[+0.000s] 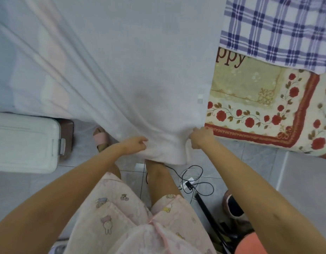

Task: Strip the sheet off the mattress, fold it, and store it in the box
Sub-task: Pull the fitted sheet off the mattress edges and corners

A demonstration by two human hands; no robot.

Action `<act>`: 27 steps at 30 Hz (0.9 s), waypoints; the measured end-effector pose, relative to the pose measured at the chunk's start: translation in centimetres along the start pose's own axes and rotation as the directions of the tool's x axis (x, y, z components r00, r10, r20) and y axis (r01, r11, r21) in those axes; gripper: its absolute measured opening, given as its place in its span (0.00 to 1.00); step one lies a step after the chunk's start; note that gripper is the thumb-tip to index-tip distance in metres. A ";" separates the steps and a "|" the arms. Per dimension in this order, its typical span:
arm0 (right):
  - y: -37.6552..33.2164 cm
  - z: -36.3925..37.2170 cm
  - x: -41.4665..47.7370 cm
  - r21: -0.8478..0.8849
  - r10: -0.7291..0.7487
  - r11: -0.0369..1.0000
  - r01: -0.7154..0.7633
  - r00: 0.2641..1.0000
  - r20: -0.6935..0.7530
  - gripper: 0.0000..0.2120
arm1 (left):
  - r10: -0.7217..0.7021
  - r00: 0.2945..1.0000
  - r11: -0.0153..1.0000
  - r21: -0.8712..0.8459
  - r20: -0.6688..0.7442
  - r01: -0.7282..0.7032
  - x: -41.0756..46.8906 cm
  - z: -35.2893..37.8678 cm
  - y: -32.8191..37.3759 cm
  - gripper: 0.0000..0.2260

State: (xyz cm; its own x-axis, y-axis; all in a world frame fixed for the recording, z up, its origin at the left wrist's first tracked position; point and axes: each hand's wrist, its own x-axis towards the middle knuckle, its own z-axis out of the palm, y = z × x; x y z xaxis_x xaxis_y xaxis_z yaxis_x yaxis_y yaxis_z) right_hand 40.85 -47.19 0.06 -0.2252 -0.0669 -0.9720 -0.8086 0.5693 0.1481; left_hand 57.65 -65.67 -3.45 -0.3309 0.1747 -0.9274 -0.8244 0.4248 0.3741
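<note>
A pale white sheet [125, 61] spreads across the bed and hangs over its near edge in long folds. My left hand [135, 144] grips the sheet's lower edge at the centre. My right hand [199, 137] pinches the same edge at its right side, close to where the floral mattress cover [259, 107] lies bare. Between the two hands the fabric bunches and droops toward my knees. A white lidded box [25, 142] stands on the floor at the left, its lid closed.
A blue-and-white checked cloth [279, 28] lies on the bed at the upper right. On the tiled floor near my feet are tangled cables with a charger [191, 182], a black pole [209, 213], a dark shoe [233, 206] and a pink slipper [101, 138].
</note>
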 end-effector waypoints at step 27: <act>-53.2 -29.8 9.5 -0.067 -0.354 0.880 0.469 0.557 -0.751 0.31 | -0.665 0.165 0.633 -0.667 -0.728 -0.394 -9.5 -34.5 -49.9 0.47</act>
State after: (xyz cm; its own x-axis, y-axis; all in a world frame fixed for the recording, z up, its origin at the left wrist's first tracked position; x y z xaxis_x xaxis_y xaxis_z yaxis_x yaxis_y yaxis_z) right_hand 65.53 -102.49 -11.66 -0.2472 -0.8543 -0.4572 -0.8542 0.4149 -0.3135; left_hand 86.07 -119.12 -13.43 0.1592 -0.9007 -0.4041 -0.6973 -0.3924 0.5998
